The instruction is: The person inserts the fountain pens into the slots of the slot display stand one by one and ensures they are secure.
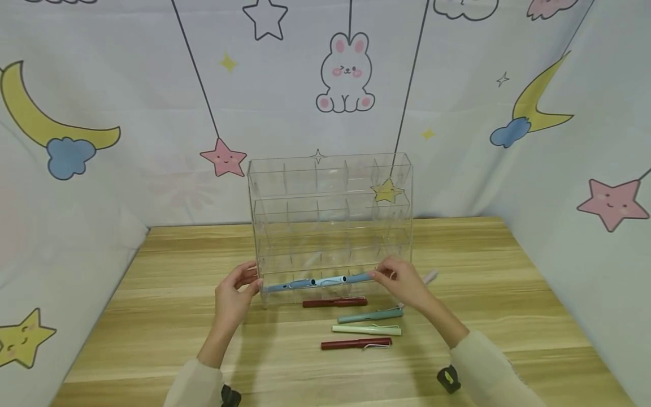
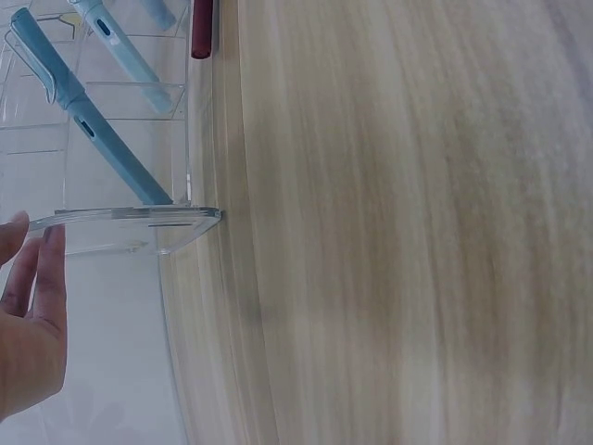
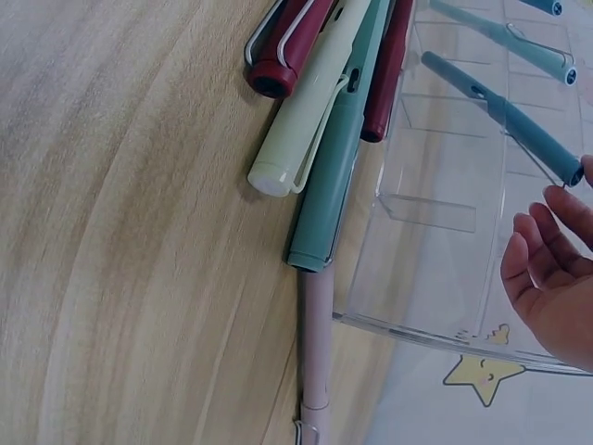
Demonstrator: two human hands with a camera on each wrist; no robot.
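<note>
A clear acrylic rack (image 1: 331,199) with rows of small compartments stands upright on the table. My left hand (image 1: 235,294) pinches its left side panel between thumb and fingers. My right hand (image 1: 404,282) pinches the clip end of a blue pen (image 3: 533,130) at the rack's lowest row. This pen slants, its far end down in the row. To its left, a light blue pen (image 1: 330,281) and another blue pen (image 2: 102,139) lean in the same row, clips upward.
On the table before the rack lie a dark red pen (image 1: 334,303), a teal pen (image 1: 370,315), a pale green pen (image 1: 366,329) and a second dark red pen (image 1: 356,343). A pale pink pen (image 3: 317,343) lies by the rack's right end. Printed cloth (image 1: 285,113) surrounds the table.
</note>
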